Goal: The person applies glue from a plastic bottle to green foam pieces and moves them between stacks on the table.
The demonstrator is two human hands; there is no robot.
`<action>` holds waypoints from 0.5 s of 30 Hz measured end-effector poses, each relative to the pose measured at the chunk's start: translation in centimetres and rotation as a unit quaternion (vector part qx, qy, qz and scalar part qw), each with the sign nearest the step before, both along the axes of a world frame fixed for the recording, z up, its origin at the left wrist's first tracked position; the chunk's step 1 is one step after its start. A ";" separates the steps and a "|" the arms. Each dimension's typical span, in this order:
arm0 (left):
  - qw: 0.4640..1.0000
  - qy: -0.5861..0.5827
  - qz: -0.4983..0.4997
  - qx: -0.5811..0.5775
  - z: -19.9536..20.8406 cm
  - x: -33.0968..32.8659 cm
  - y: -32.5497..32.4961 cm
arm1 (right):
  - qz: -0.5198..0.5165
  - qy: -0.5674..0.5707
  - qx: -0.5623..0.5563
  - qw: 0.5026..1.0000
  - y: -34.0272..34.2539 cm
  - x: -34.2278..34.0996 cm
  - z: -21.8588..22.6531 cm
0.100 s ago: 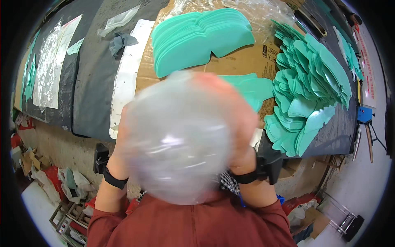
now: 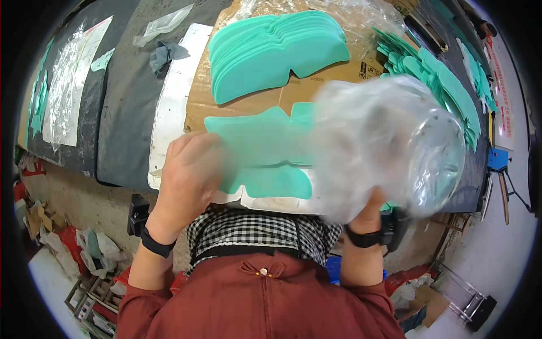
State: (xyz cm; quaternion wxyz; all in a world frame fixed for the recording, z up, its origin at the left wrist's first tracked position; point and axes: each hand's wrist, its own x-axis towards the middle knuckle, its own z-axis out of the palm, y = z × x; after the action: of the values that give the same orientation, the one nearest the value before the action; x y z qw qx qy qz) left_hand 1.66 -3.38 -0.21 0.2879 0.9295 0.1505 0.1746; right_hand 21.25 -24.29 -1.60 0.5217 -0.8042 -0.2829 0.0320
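A left-hand pile holds neatly fanned green sheets (image 2: 279,53), each shaped like a wide mask with a notch, on brown cardboard (image 2: 333,90). Nearer to me lie more green sheets (image 2: 265,138), partly smeared by motion. My left hand (image 2: 192,175) curls its fingers at their left edge and appears to pinch one. On the right, a rounded clear plastic object (image 2: 395,147), blurred, with a shiny circular end, covers most of my right hand (image 2: 371,210), which shows only near the wrist and seems to grip it. Whether it is a bag or a container is unclear.
A loose heap of green sheets (image 2: 451,96) lies at the right, partly behind the plastic. Crumpled clear film (image 2: 367,17), a grey rag (image 2: 166,56) and a white board (image 2: 169,113) are on the dark table (image 2: 127,96). Bags and crates (image 2: 93,254) stand on the floor at left.
The clear plastic object has moved from in front of me to the right with my right hand. My left hand has come down to the green sheets, which are uncovered now.
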 end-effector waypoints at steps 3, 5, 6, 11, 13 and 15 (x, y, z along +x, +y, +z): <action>1.000 -0.012 -0.008 0.007 0.2 0.8 0.3 | 0.039 -0.472 -0.153 0.867 -8.2 8.7 2.1; 1.000 -0.018 -0.022 0.001 -0.2 0.8 0.5 | -0.006 -0.266 -0.012 0.964 -6.1 6.2 2.0; 1.000 -0.016 -0.019 0.000 -0.3 0.7 0.6 | -0.052 -0.039 0.131 0.989 -5.4 5.2 2.0; 0.999 -0.032 -0.024 -0.032 -0.4 0.4 1.0 | 0.047 -0.174 -0.014 0.984 -3.5 2.0 1.7; 0.999 -0.028 -0.025 -0.033 -0.3 0.5 1.1 | 0.113 -0.131 0.016 0.985 -1.2 0.5 1.9; 0.999 -0.030 -0.015 -0.037 -0.9 -0.2 1.2 | 0.181 -0.125 0.036 0.975 1.2 -0.9 2.9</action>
State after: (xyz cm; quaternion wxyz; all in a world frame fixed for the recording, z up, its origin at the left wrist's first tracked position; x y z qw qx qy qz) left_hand 1.47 -2.22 -1.06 0.3290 0.9148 0.1336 0.1925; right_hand 20.37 -23.08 1.30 0.4961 -0.7183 -0.4875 0.0152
